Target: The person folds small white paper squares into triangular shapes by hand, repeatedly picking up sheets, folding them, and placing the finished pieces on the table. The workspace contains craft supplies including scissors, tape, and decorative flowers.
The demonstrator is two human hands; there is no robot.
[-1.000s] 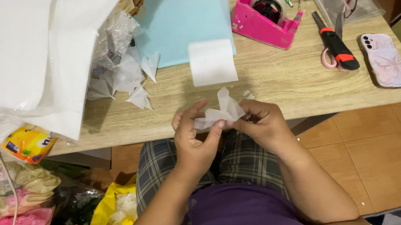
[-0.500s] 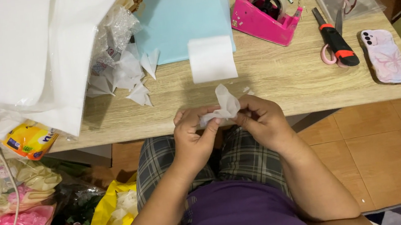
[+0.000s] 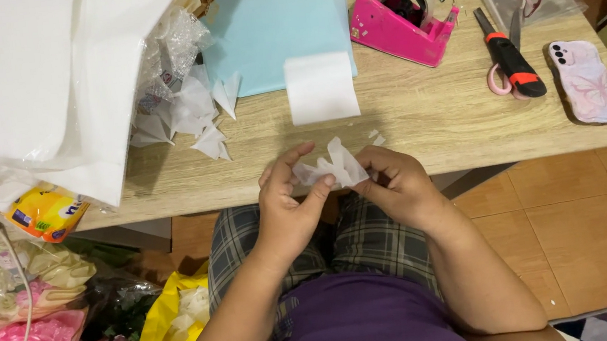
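Both hands pinch a crumpled white tissue [image 3: 333, 167] at the tabletop's [image 3: 465, 121] near edge: left hand [image 3: 289, 210], right hand [image 3: 397, 186]. It looks light, soft, tearable; best gripped at its folded corners.

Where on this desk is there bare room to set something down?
Bare wood lies between the white paper square, pink tape dispenser, scissors and front edge. The left is crowded: folded paper pieces and white sheets.
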